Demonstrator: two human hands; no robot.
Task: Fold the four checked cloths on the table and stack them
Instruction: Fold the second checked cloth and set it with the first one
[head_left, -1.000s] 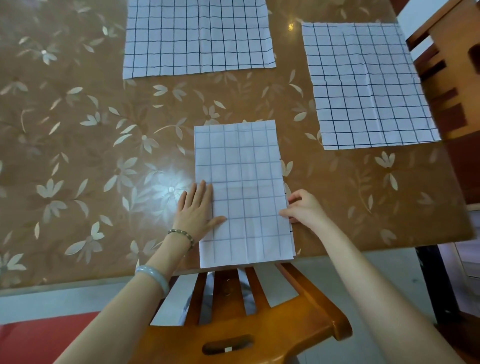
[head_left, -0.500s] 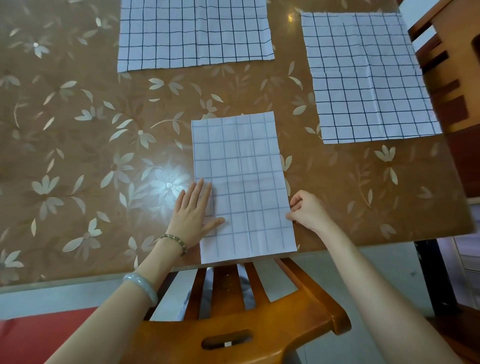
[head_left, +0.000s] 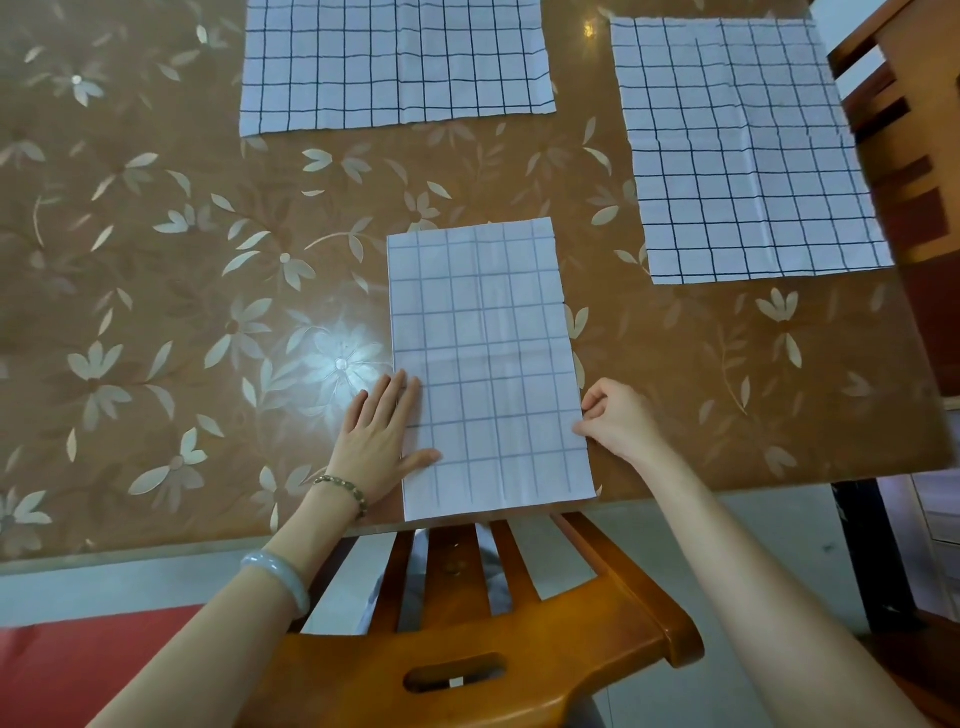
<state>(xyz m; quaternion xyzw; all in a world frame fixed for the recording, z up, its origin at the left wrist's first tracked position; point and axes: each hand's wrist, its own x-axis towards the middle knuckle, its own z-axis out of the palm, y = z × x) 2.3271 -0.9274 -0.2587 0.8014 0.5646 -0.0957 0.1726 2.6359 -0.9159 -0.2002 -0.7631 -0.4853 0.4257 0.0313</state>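
We had the folded cloth (head_left: 483, 364) lying lengthwise on the near part of the counter (head_left: 156, 260), a narrow checked rectangle whose near end reached the counter's edge and slightly overhung it. Our left grip (head_left: 382, 441) lay flat with its fingers straight and together. It pressed down along the cloth's left edge, thumb spread onto the fabric and palm partly on the bare counter. Our right grip (head_left: 618, 421) was curled, its fingertips pinching the cloth's right edge at about the same height as the left.

Two more checked cloths lay spread out and flat, well apart from the folded one. The far cloth (head_left: 395, 62) sat at the top middle, and the right cloth (head_left: 743, 156) was near the counter's right side. Neither touched the other.

A beaded bracelet (head_left: 343, 491) circled our left wrist, with a pale bangle (head_left: 278, 577) further up the forearm. The back of a wooden chair (head_left: 467, 649) stood below us, tucked against the counter between our arms. A second chair (head_left: 904, 130) stood at the right.
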